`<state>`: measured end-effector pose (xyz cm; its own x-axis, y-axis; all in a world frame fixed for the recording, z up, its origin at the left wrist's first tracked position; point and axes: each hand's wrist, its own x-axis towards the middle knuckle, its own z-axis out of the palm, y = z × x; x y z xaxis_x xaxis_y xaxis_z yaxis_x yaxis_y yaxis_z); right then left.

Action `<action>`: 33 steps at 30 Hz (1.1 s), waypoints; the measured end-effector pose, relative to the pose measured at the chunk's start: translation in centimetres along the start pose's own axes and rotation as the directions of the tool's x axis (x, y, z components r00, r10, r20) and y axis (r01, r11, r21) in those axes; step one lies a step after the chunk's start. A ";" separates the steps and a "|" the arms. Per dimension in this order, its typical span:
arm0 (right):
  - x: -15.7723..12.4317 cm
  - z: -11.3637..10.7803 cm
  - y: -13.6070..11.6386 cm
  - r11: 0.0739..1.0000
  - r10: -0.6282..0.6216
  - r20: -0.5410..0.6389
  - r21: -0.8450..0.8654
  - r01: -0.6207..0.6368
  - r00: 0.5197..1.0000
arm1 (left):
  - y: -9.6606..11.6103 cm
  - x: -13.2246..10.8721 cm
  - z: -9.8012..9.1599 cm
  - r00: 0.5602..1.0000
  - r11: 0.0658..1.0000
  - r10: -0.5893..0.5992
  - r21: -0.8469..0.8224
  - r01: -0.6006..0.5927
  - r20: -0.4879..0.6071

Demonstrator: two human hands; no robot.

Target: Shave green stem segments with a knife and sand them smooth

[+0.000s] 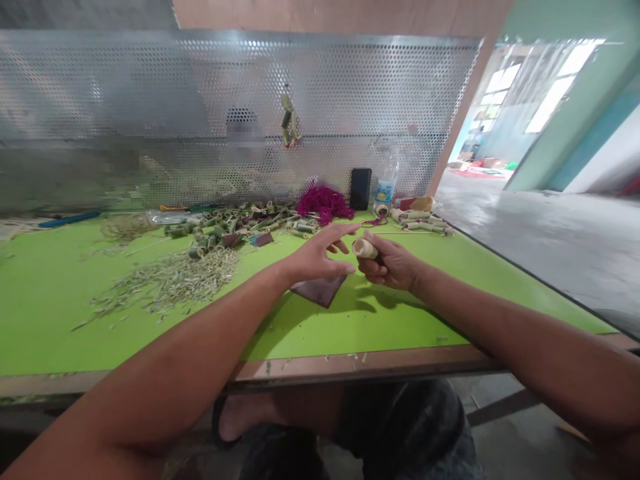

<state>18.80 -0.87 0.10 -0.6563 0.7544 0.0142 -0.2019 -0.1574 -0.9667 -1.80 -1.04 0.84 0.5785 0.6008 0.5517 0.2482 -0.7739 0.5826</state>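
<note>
My right hand (393, 261) is closed around a short, pale, hollow bamboo piece (365, 249), its open end facing left. Just left of it, my left hand (325, 252) is held with fingers apart and nothing in them. Beneath the left hand lies a dark brownish piece of sandpaper or cloth (323, 291); I cannot tell which. The hand hides part of it. Both hands are above the green tabletop (305, 333).
Bamboo shavings (185, 283) and cut green bamboo pieces (215, 237) cover the left side. Along the back are a magenta string heap (326, 202), an upright phone (361, 189), a plastic bottle (386, 183) and pale bamboo pieces (423, 222). A perforated metal panel (340, 100) stands behind.
</note>
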 end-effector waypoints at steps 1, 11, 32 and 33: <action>0.1 0.1 0.1 1.000 -0.012 -0.027 -0.010 0.011 1.000 | 0.3 0.1 0.2 0.999 1.000 0.011 0.008 -0.011 -0.038; 0.5 0.5 0.4 0.976 -0.193 -0.078 -0.122 0.182 0.978 | 0.2 0.1 0.1 0.994 1.000 0.024 -0.013 -0.025 -0.107; 0.0 -0.8 -2.1 0.722 -0.397 -0.222 -0.675 0.154 0.891 | 0.0 0.4 0.9 0.923 0.931 -0.243 -0.339 0.135 -0.299; -0.6 -1.3 -3.0 0.584 -0.483 -0.223 -0.803 0.122 0.847 | -0.3 0.4 0.7 0.909 0.929 -0.261 -0.341 0.145 -0.324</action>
<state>20.77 0.01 2.65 -0.2958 0.8569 0.4223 0.3861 0.5116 -0.7676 -1.09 -0.72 0.52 0.2097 0.8131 0.5430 0.0493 -0.5634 0.8247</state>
